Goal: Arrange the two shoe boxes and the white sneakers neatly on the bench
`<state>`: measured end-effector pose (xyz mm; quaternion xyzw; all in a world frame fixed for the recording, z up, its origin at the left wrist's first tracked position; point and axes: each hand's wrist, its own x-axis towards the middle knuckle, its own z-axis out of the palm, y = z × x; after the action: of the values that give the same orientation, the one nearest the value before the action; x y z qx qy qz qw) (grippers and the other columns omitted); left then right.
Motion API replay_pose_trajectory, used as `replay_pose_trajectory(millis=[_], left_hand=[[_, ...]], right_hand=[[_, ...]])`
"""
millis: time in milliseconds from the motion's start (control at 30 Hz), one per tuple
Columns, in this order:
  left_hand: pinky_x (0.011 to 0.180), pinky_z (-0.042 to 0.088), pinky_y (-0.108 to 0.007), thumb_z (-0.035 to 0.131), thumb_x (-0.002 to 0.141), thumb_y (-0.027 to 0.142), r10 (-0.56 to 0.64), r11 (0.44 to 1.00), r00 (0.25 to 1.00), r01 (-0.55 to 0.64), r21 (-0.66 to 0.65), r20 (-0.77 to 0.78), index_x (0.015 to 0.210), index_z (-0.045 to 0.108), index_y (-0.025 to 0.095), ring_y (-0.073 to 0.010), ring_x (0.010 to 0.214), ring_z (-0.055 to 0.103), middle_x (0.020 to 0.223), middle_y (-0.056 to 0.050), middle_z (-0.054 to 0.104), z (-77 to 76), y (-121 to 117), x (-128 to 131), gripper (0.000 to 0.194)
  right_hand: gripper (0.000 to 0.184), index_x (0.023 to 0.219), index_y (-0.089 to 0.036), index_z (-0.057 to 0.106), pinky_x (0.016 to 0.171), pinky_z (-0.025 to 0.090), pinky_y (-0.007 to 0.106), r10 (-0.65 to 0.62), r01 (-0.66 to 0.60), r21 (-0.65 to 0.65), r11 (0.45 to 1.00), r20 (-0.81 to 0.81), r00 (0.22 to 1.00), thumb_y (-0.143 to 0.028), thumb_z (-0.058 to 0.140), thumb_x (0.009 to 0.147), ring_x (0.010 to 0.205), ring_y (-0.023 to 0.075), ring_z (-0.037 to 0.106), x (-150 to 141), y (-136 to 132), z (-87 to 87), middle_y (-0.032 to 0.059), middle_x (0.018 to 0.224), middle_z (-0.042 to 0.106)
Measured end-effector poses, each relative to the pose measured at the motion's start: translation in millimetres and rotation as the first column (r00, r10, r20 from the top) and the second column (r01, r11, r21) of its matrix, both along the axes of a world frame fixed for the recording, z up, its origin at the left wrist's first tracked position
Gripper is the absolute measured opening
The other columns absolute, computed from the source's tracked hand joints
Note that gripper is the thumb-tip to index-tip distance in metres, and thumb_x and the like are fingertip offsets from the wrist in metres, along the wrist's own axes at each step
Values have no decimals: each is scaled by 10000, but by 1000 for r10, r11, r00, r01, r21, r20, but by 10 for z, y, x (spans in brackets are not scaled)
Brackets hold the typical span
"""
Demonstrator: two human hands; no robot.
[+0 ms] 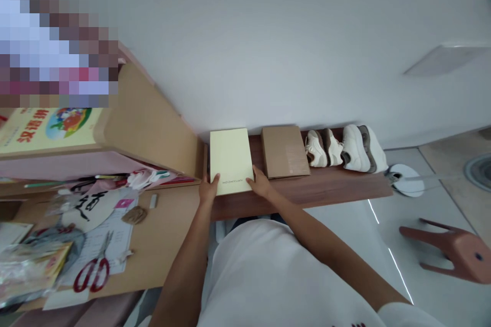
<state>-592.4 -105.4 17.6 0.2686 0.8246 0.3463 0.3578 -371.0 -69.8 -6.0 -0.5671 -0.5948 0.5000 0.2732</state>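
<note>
A pale yellow box (230, 156) with small dark lettering near its front edge sits on a long brown wooden bench (330, 186) against the wall. My left hand (208, 189) grips its front left corner, thumb on top. At the front right corner, my right hand (261, 182) holds the same box, its thumb also over the top. The fingers beneath or along the sides are mostly hidden. Just right of the box lies a brown cardboard box (286, 150), apart from it. Beyond that stand white shoes (356, 148) and cream shoes (316, 148) in a row.
To the left is a desk (164, 235) with red-handled scissors (92, 273), papers, plastic bags and a white fan (88, 209). A tall wooden panel (149, 117) rises beside the bench. On the right floor are a reddish stool (458, 253) and a white round object (408, 180).
</note>
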Motion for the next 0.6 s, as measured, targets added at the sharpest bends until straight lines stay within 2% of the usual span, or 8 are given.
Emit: replay_pose_trajectory(millis=[67,133,200,300,433,533,600], left_hand=[[1200,335,-442,718,863,389,-14,998,985,24,59,-170,1428,526,78,-333,1431,452,1496,-238,510,97,43,54,673],[1235,271,-411,670,896,404,-10,983,967,56,173,-256,1503,436,96,-296,1478,386,1568,-208,431,191,108,200,720],[1240,264,-382,634,920,421,-50,955,965,121,269,-256,1518,426,146,-267,1472,399,1573,-163,443,263,197,436,690],[1233,284,-370,626,927,436,-172,918,969,223,328,-178,1505,452,191,-258,1449,435,1553,-131,479,302,360,888,652],[1219,311,-389,618,931,463,-305,895,950,309,320,-64,1504,455,215,-263,1448,437,1556,-123,477,202,558,1452,646],[1194,345,-412,612,931,480,-373,896,928,353,268,24,1572,332,212,-273,1449,435,1587,-149,425,51,660,1734,748],[1192,342,-420,612,928,500,-377,913,923,358,195,70,1603,241,194,-280,1458,420,1599,-172,397,-55,709,1848,829]], right_hand=[[620,1464,-196,479,1133,428,504,-49,53,130,990,-34,998,-371,621,886,1333,301,537,139,28,110,162,1476,529],[591,1471,-222,461,1067,484,502,-107,119,227,967,-62,992,-384,564,912,1266,291,578,357,101,233,158,1456,536],[554,1452,-230,471,1022,509,499,-180,186,302,935,-48,983,-381,533,922,1205,282,599,630,207,343,158,1403,562],[519,1416,-203,494,1019,502,501,-289,260,382,887,20,957,-346,514,917,1193,281,588,1064,372,443,168,1366,568],[502,1396,-180,512,1110,423,528,-331,253,442,861,108,938,-294,508,907,1301,294,512,1537,525,441,166,1365,572],[504,1391,-169,522,1149,382,530,-337,237,443,864,160,928,-256,504,895,1333,295,482,1761,609,378,165,1354,584],[516,1394,-169,520,1151,377,538,-333,231,415,880,192,923,-247,506,884,1339,301,475,1851,666,318,165,1361,584]])
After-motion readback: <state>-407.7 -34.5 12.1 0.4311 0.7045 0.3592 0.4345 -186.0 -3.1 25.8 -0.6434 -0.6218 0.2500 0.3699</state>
